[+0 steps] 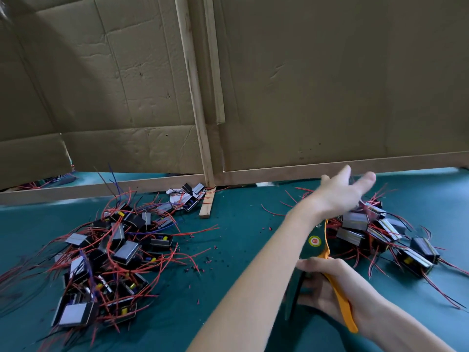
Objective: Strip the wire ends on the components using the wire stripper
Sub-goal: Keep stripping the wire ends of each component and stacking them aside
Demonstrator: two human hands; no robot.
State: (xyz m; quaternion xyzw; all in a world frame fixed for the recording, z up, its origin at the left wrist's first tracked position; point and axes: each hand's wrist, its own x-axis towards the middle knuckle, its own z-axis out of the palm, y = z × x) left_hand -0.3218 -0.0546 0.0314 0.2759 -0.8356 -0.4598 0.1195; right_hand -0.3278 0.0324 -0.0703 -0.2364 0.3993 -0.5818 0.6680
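The unstripped-looking pile of components (355,222) lies by the green mat's (236,270) far right edge, directly under the left hand (340,196), which hovers blurred with fingers spread and holds nothing. Just nearer, the right hand (327,288) grips the wire stripper (338,298), its long axis pointing away toward that pile. Its round red-and-yellow sticker (314,241) is illegible. A second pile (109,250) sits well apart, left.

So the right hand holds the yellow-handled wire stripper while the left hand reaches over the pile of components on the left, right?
Not quite. The head view shows the left hand reaching over the pile on the right, not the left one. The right hand does hold the yellow-handled wire stripper.
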